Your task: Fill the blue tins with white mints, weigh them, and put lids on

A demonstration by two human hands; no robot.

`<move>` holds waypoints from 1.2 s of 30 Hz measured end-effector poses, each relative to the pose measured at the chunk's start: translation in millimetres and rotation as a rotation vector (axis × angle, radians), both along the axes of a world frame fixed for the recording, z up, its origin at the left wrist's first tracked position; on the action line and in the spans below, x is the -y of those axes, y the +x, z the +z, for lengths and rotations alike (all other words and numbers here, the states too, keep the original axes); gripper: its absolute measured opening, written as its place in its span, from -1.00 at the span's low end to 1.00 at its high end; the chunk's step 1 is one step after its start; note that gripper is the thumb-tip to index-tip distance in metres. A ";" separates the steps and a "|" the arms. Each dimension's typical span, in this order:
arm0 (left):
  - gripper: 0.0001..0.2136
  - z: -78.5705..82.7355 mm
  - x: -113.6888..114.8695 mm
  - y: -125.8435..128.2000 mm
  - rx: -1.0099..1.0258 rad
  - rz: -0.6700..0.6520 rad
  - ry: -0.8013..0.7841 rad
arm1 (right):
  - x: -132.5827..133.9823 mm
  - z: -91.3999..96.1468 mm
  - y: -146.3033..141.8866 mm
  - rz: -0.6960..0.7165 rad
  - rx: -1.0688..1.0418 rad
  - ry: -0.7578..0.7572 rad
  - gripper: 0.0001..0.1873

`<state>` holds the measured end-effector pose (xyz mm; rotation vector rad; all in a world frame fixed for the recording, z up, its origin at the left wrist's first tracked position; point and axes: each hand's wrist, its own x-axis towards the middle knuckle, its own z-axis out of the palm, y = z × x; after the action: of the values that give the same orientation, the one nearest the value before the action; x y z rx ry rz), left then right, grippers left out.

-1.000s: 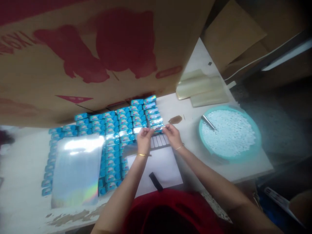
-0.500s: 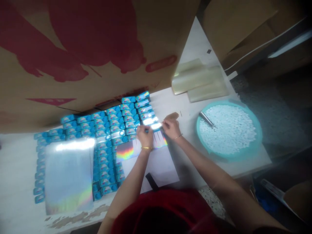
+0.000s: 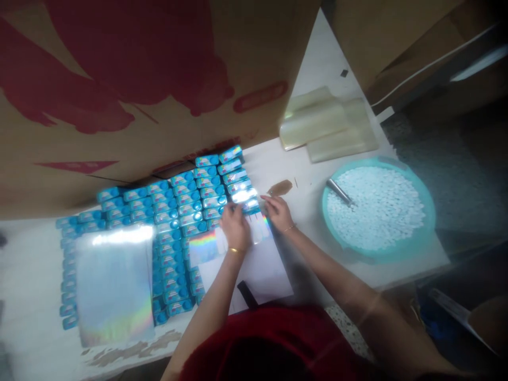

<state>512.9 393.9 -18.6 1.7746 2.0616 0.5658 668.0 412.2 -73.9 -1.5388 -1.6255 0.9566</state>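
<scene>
Rows of small blue boxes (image 3: 170, 264) with glossy printed faces stand close together on the table. My left hand (image 3: 236, 226), wearing a gold bangle, is closed at the front edge of the rightmost rows; whatever its fingertips pinch is hidden. To its right, my right hand (image 3: 279, 212) has its fingers partly spread beside the corner of a shiny box (image 3: 250, 205), with nothing visible in them. Beneath both hands lies a white sheet (image 3: 265, 270) and a strip of rainbow-sheened holographic film (image 3: 204, 247), partly covered by my left hand.
A stack of holographic sheets (image 3: 115, 291) covers boxes at left. At right stands a turquoise basin (image 3: 431, 222) of small white pieces, with a metal scoop (image 3: 339, 191) in it. Clear plastic sheets (image 3: 329, 127) lie behind. A large cardboard carton (image 3: 159, 143) borders the table's back.
My right hand's fingers have spread and drawn back slightly from the shiny box at the right end. My left hand has shifted slightly at the row's front. The camera view has moved a little.
</scene>
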 end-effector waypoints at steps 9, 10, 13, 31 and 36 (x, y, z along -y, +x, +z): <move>-0.64 18.7 3.3 -21.2 -0.160 -0.242 -0.102 | -10.3 7.8 15.6 0.257 0.379 -0.107 -0.57; -0.64 25.8 2.3 -36.6 -0.147 -0.257 -0.091 | -13.0 15.5 15.5 0.196 0.361 -0.073 -0.57; -0.67 44.2 9.9 -93.4 -0.193 -0.288 -0.077 | -12.5 47.3 3.0 0.084 0.245 0.078 -0.57; -0.73 41.5 69.4 -147.7 -0.128 -0.376 -0.017 | 41.9 82.8 -112.5 0.539 0.400 -0.008 -0.76; -0.77 29.1 79.1 -141.7 -0.234 -0.387 0.057 | 39.5 75.8 -107.2 0.505 0.369 -0.056 -0.76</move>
<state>371.2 314.9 10.5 2.2905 1.7776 0.3174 560.8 372.7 1.9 -1.4272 -2.3414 1.0190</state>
